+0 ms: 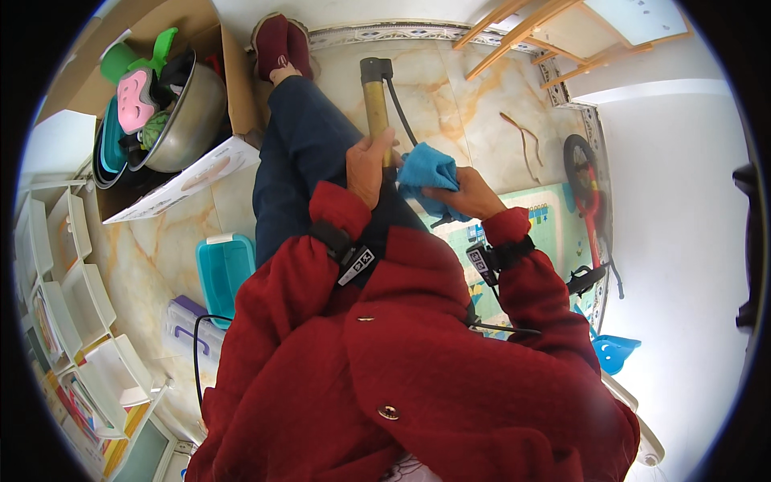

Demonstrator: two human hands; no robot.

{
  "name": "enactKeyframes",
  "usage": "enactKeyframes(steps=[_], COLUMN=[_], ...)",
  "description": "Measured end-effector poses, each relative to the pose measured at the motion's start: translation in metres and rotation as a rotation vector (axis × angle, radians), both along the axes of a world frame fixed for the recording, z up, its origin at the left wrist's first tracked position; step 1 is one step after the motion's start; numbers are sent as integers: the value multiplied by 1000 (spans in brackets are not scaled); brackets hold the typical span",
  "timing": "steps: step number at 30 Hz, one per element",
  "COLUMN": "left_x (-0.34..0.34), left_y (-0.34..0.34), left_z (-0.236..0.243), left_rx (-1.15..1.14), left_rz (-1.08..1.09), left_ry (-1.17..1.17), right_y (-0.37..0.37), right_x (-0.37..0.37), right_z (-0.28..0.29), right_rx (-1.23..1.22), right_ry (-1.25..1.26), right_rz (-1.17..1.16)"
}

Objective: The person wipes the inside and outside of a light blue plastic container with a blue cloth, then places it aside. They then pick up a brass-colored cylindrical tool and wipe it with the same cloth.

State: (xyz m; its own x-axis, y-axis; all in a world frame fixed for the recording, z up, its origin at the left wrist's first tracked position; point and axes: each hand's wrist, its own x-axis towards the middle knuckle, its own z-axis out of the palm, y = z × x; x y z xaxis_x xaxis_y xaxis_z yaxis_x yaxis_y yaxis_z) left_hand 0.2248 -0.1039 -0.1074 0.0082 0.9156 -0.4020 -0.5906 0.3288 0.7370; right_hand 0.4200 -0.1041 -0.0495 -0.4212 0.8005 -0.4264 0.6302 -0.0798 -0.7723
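Note:
My left hand (369, 167) is wrapped round the gold-coloured barrel of a hand air pump (375, 106). The pump stands out beyond my fist, its black end cap away from me, and a black hose (399, 112) runs down from that cap toward the cloth. In my right hand (474, 195) is a bunched blue cloth (428, 170), pinched between thumb and fingers just right of the pump. The cloth covers the hose's lower part and some of my right fingers. Whether the cloth touches the barrel I cannot tell.
A cardboard box (241, 88) with a metal bowl (197, 116) and toys stands at far left. Below it are a teal bin (225, 273), a purple-lidded case (189, 321) and white shelves (88, 297). On the right lie a patterned mat (554, 217) and a red scooter (590, 210); wooden legs (510, 48) stand beyond.

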Motion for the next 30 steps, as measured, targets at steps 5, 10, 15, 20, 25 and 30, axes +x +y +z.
enactKeyframes(steps=[5,10,15,20,25,30], left_x=[0,-5,-8,-4,-2,-3], left_y=[2,4,4,5,6,6], left_z=[0,3,6,4,2,-1], left_rx=[-39,-14,-9,-75,-99,-69], left_rz=[-60,-127,-144,-132,-156,-188], left_ry=[-34,-262,-289,-254,-236,-241], right_y=[-15,-21,-16,22,72,93], right_x=[18,17,15,14,-15,-66], right_z=[2,-9,-13,-10,-11,-34], right_rx=[-254,-291,-336,-135,127,94], right_ry=[120,266,188,292,413,199], right_rz=[-142,-156,-327,-652,-551,-319])
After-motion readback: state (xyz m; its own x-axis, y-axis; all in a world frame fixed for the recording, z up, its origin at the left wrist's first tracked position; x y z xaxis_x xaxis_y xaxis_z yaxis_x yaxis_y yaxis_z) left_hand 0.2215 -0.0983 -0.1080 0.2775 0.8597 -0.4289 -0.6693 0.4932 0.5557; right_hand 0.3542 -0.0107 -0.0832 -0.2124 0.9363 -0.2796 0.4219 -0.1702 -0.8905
